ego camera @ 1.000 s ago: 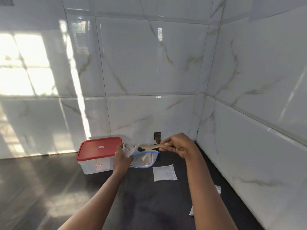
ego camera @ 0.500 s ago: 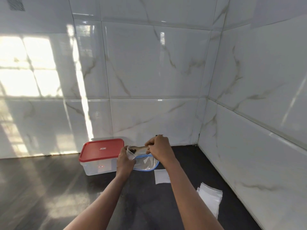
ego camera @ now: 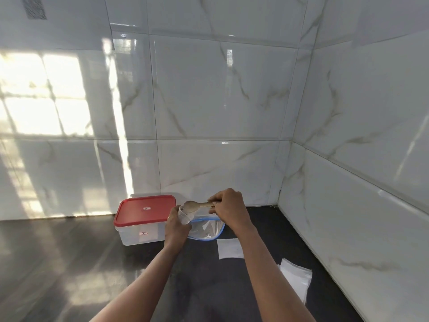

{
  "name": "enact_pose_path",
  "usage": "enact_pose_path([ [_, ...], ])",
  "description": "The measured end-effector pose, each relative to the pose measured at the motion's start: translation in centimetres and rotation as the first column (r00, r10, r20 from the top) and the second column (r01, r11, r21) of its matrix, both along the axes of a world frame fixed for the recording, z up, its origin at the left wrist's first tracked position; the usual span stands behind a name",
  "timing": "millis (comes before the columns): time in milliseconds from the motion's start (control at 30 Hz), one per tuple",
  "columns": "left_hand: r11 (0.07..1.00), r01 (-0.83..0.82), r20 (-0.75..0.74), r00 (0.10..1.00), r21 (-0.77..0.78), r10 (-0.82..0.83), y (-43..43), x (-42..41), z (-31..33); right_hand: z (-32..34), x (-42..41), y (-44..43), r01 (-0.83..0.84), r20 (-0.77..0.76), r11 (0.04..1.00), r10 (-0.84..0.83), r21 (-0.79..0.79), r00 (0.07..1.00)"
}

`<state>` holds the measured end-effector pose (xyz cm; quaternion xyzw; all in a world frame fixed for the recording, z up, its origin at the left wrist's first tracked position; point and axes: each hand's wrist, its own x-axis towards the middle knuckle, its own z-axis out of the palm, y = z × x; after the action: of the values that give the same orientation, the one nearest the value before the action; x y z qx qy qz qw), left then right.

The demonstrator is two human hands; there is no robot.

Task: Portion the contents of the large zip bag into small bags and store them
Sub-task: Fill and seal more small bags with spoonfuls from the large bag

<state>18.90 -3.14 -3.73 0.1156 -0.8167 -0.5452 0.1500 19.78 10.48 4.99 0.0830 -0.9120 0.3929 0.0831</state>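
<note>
Right now the right hand point(ego camera: 228, 209) pinches the handle of a pale wooden spoon point(ego camera: 197, 205), fingers closed around it, with the bowl tipped over the mouth of a small clear plastic bag point(ego camera: 185, 216). The left hand point(ego camera: 177, 226) is closed around that small bag from below, holding its mouth open. To do this well, keep the mouth wide, rest the spoon's tip just inside the rim, and tilt slowly so nothing spills. Just behind the hands stands the large clear zip bag with blue edging point(ego camera: 209, 231) on the dark worktop point(ego camera: 69, 263). A red-lidded clear plastic box point(ego camera: 145, 209) sits to its left, closed. One flat small bag point(ego camera: 229, 248) lies nearby, and a stack of empty small bags point(ego camera: 296, 278) waits further right.
</note>
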Motion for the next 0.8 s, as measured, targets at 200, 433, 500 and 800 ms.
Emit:
enact_pose_path([
  [200, 1.000, -0.011, -0.007, 1.000, 0.005, 0.011, 0.0, -0.1, -0.2, 0.5, -0.5, 2.1, 0.126, 0.162, 0.992, -0.121, -0.018, 0.979],
  [433, 1.000, 0.009, -0.026, 1.000, -0.023, -0.009, 0.3, -0.3, -0.4, -1.6, -0.8, 3.1, 0.233, 0.313, 0.972, -0.219, -0.007, 0.924],
  [500, 0.998, 0.032, -0.036, 0.999, -0.061, -0.034, 0.5, -0.1, -0.7, -3.7, -0.8, 2.1, 0.213, 0.304, 0.974, -0.228, 0.082, 0.925],
  [800, 0.987, 0.117, -0.041, 0.992, -0.110, -0.122, 0.4, 0.8, -2.3, -11.0, 0.1, -1.8, 0.084, 0.222, 0.996, -0.091, 0.041, 0.971],
])
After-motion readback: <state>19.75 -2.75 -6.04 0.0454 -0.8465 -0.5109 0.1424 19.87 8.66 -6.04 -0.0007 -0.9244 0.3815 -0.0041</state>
